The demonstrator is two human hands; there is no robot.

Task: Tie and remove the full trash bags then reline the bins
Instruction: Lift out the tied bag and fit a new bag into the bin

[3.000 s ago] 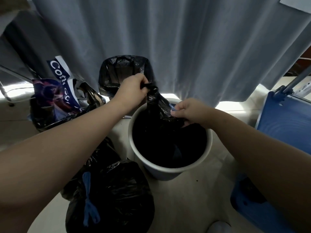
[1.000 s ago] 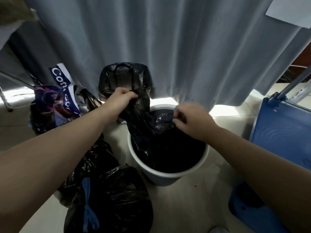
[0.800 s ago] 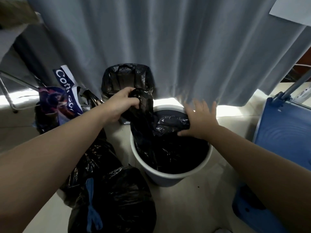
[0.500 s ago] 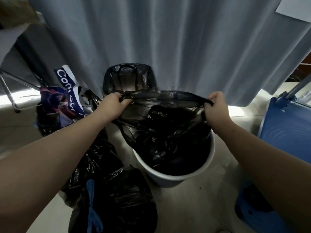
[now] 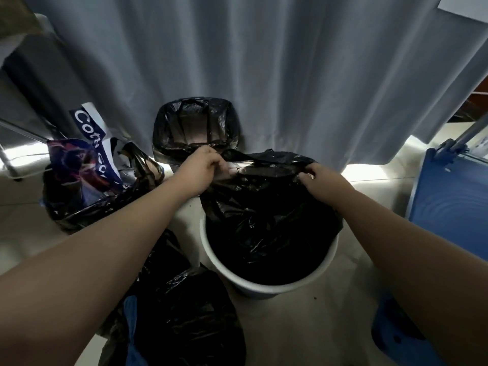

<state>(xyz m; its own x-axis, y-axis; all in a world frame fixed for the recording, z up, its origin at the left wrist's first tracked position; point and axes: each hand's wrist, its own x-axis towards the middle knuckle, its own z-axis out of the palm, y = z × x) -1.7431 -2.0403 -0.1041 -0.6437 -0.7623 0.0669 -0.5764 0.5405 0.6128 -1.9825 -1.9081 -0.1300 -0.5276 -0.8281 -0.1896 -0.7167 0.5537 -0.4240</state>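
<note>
I am watching both hands working at the mouth of the black liner bag, which is hanging into the white round bin standing in the middle of the floor. The left hand is pinching the bag's rim on its far-left side, fingers curled round the plastic. The right hand is gripping the rim on the right, its fingers curled over the plastic too. Between them the rim is being held stretched above the bin's far edge, while the rest of the bag is sagging crumpled inside, not yet folded over the bin's lip.

Behind, against the grey curtain, a second bin is standing lined in black. At the floor's near-left, a tied full trash bag with a blue drawstring is lying just beside the white bin. Toward the floor's left edge an open black bag is holding printed packaging. A blue cart is standing at the right edge.
</note>
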